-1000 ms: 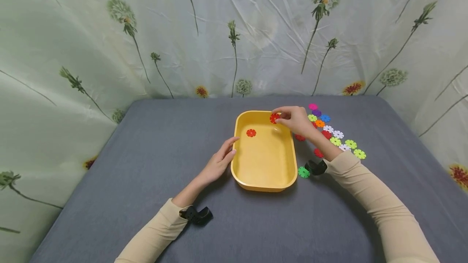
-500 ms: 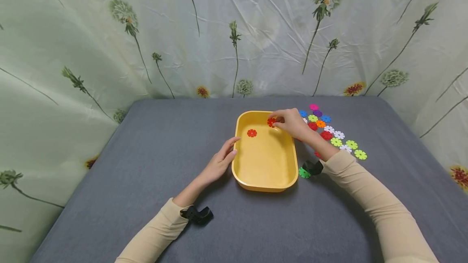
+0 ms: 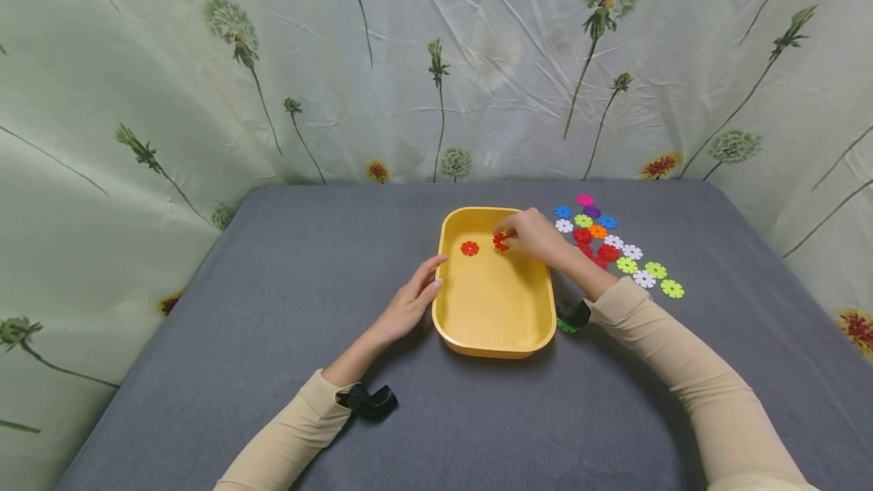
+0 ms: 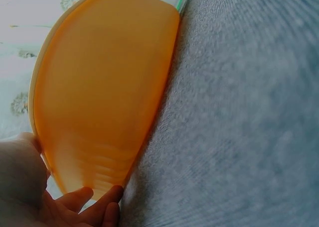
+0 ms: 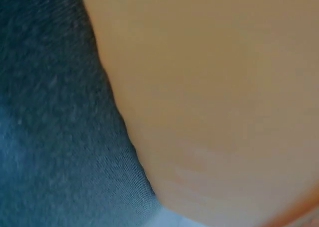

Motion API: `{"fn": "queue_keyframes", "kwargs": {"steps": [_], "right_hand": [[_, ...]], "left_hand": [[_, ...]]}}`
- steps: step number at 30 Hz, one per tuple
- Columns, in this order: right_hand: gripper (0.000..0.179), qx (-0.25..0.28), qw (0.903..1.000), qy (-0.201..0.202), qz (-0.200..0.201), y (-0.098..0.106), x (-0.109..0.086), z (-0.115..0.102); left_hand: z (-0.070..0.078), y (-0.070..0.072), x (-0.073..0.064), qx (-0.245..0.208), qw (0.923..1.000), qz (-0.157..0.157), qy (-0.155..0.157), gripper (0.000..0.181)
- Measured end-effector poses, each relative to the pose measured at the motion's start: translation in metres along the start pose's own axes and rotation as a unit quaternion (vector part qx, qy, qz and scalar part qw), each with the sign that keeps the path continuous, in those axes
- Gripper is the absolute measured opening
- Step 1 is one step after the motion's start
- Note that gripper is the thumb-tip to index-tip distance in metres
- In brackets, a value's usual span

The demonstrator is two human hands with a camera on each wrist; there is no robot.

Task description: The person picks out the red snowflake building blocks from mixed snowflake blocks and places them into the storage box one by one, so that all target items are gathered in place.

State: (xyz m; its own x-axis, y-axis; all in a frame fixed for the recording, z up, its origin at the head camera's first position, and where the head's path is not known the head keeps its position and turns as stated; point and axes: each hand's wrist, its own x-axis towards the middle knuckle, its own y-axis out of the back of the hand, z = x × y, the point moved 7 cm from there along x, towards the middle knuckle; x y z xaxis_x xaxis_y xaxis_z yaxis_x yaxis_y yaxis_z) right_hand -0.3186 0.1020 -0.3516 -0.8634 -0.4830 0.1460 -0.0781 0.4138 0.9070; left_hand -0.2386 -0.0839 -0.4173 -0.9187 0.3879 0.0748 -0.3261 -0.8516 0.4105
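Note:
A yellow plastic bin [image 3: 494,309] stands on the grey cloth, and one red notched building disc [image 3: 469,248] lies inside it near the left wall. My right hand [image 3: 535,239] reaches over the bin's right rim, pinching another red notched disc [image 3: 501,242] between thumb and fingertips, low inside the far half. My left hand [image 3: 408,305] rests against the bin's left side, fingers fairly straight. In the left wrist view its fingers [image 4: 102,207] lie along the outer wall [image 4: 109,77], with the thumb up by the rim. The right wrist view is filled by the bin's outer wall [image 5: 199,97]; the fingers are hidden there.
Right of the bin lie several loose notched discs: blue [image 3: 563,212], pink [image 3: 585,199], orange [image 3: 598,231], red [image 3: 608,252], white [image 3: 644,279] and yellow-green [image 3: 671,289]. A green disc [image 3: 566,326] sits partly under the right wrist's camera strap [image 3: 573,314]. A flowered curtain [image 3: 382,59] hangs behind.
My right hand has moved down and left into the bin with the red disc, uncovering blue and white discs beside it. The left hand and bin have stayed in place.

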Motion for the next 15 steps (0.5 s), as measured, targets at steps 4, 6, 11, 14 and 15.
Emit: {"fn": "queue_keyframes", "kwargs": {"steps": [4, 6, 11, 14, 15], "right_hand": [[0.019, -0.009, 0.9998, -0.014, -0.012, -0.0038, 0.0007, 0.0001], [0.018, -0.01, 0.9997, -0.018, -0.013, -0.0041, 0.0008, 0.0], [0.018, -0.029, 0.9994, -0.018, -0.011, -0.0056, 0.0032, -0.0013], [0.019, -0.043, 0.9986, -0.023, -0.019, -0.0085, 0.0048, -0.0016], [0.019, -0.049, 0.9983, -0.025, -0.023, -0.0094, 0.0051, -0.0019]], "left_hand": [[0.0003, -0.001, -0.0002, -0.001, 1.0, -0.001, -0.002, 0.043], [-0.0001, -0.0014, 0.0002, 0.001, 1.0, -0.001, -0.002, 0.043], [-0.0006, -0.0003, 0.0008, 0.0, 1.0, 0.0, 0.002, 0.043], [-0.0005, 0.0007, 0.0001, -0.002, 1.0, 0.0, 0.004, 0.043], [-0.0006, 0.0007, -0.0001, -0.002, 1.0, -0.001, 0.004, 0.043]]}}
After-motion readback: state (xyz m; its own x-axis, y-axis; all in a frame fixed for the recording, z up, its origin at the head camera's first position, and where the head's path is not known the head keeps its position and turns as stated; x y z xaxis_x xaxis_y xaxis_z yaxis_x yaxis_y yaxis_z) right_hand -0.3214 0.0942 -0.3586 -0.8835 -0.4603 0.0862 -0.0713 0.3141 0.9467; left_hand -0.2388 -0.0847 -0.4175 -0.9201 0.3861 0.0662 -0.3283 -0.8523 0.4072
